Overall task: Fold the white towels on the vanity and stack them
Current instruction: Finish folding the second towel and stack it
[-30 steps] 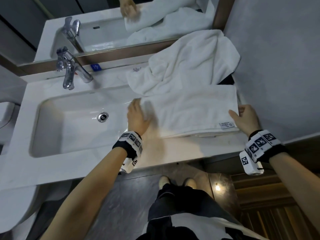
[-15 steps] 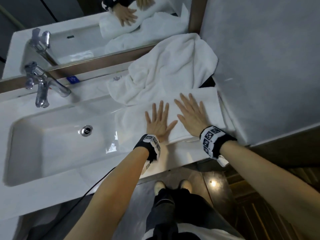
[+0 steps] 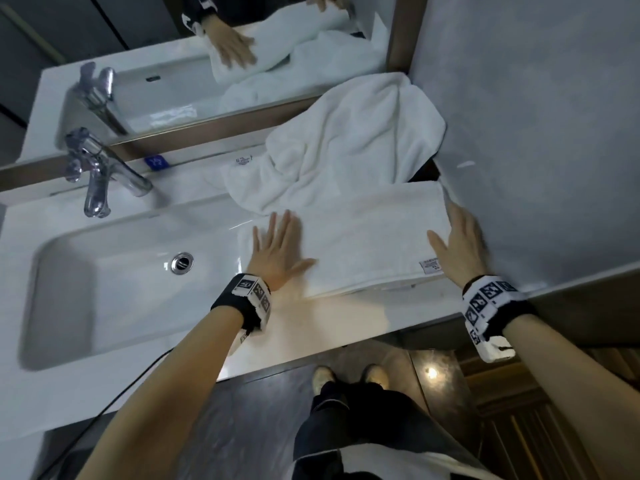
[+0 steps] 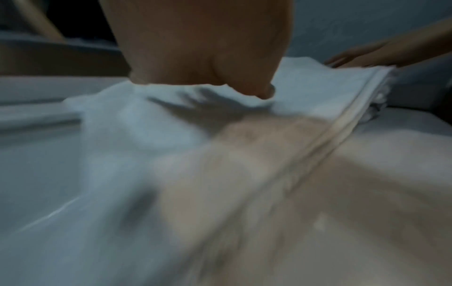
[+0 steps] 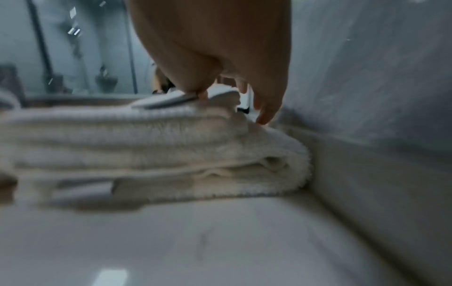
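A folded white towel (image 3: 367, 237) lies flat on the vanity counter (image 3: 346, 323), right of the basin. My left hand (image 3: 277, 247) presses flat on the towel's left end, fingers straight and spread. My right hand (image 3: 457, 244) rests flat on its right end beside the wall, near the sewn label (image 3: 430, 265). Behind it a second white towel (image 3: 349, 143) lies crumpled against the mirror. The right wrist view shows the folded towel's stacked layers (image 5: 151, 151) under my fingertips (image 5: 264, 118). In the left wrist view my palm (image 4: 203, 58) presses the cloth (image 4: 171, 120).
The white basin (image 3: 114, 282) with its drain (image 3: 182, 262) is left of the towels. A chrome tap (image 3: 100, 171) stands at the back left. The mirror (image 3: 214, 46) runs along the back. A grey wall (image 3: 540, 140) closes the right side. My feet (image 3: 349, 375) show below the counter edge.
Both hands slid apart from the middle of the folded towel, the left to its left end and the right to its right end. The head view has shifted slightly.
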`<move>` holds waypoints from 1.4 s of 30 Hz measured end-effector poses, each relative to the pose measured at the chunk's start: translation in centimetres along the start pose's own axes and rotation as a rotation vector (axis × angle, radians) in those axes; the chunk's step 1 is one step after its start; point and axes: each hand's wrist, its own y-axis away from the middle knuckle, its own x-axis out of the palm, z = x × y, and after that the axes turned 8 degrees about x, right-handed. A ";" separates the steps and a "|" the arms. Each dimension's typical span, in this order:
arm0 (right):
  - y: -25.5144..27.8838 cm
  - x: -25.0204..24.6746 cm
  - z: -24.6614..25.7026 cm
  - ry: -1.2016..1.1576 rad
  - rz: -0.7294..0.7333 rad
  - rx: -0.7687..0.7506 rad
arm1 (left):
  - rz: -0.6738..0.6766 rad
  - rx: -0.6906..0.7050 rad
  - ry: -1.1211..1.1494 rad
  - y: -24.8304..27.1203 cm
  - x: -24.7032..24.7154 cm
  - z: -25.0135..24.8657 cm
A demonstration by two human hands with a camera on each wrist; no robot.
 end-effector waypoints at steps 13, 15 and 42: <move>-1.0 -3.7 3.2 -0.316 0.417 0.358 | 0.192 0.042 -0.034 -4.9 0.3 -6.6; -0.4 -4.9 5.2 -0.447 0.445 0.310 | 0.191 0.007 -0.017 -5.0 0.3 -7.0; 7.6 11.6 27.4 0.077 0.590 -0.182 | -0.243 -0.594 1.420 8.8 1.4 6.3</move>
